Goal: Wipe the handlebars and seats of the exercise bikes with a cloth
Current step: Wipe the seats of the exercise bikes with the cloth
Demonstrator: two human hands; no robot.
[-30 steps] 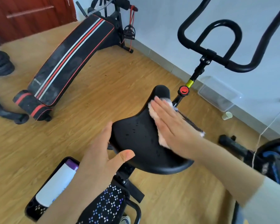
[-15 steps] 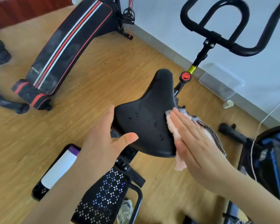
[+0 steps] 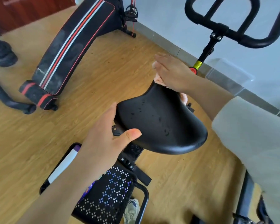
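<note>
Black moulded plastic formed the wide bicycle saddle (image 3: 160, 123) at the middle of the view, its top speckled with droplets. The left hand (image 3: 103, 143) gripped its rear edge at eight o'clock, thumb laid over the top and fingers (image 3: 111, 113) curled under the rim. The right hand (image 3: 173, 71) lay flat over the saddle's narrow nose at twelve o'clock. Its fingers (image 3: 160, 60) were straight and close together, pressing a fluffy pink cloth (image 3: 158, 80) against the nose, and the cloth peeped out beneath the palm. Black looped handlebars (image 3: 225, 28) stood at one o'clock, apart from both hands. At seven o'clock from the saddle a shallow black tray (image 3: 43, 189) held a white bottle with a purple cap (image 3: 63, 167), lying on its side. A clear plastic box (image 3: 228, 76) sat against the wall at two o'clock; what it held could not be made out. A black sit-up bench with red and white stripes (image 3: 71, 46) stood at ten o'clock.
</note>
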